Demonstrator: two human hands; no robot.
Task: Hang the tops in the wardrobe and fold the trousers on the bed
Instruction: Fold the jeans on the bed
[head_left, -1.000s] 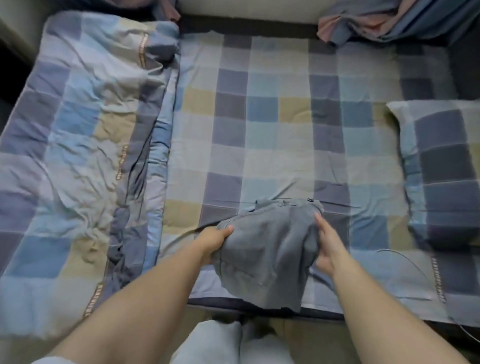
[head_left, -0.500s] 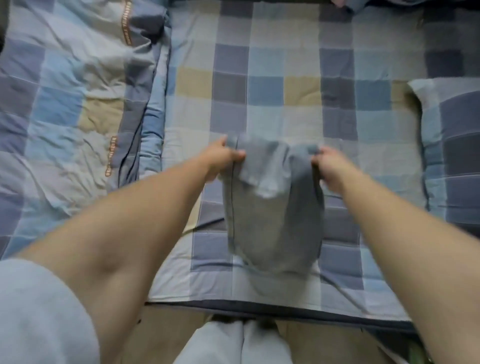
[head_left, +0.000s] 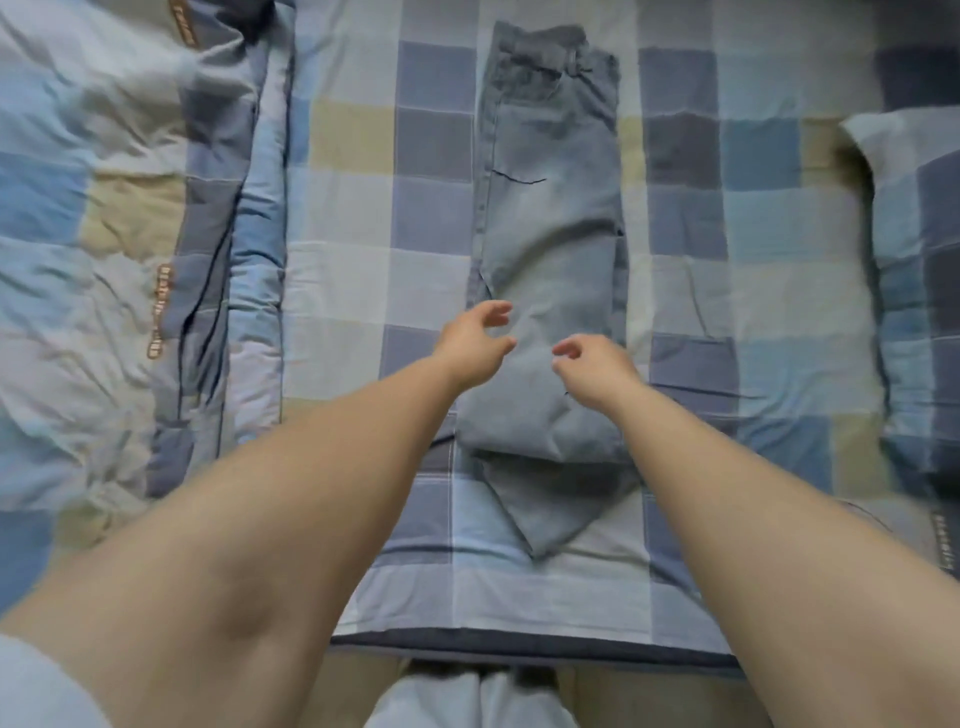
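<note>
Across the checked bed (head_left: 343, 291) the grey trousers (head_left: 550, 249) lay lengthwise, waistband farthest from us, while our left hand (head_left: 475, 343) and right hand (head_left: 597, 366) hovered loosely released above them, so we judged folding underway, gripping the near end next.

a rumpled checked quilt (head_left: 119, 249) in blue, grey and tan lies bunched along the left, with orange lettering on its trim that is too blurred to read. a pillow (head_left: 914, 270) in the same check sits at the right edge. below, a strip of tan floor (head_left: 649, 696) shows.
</note>
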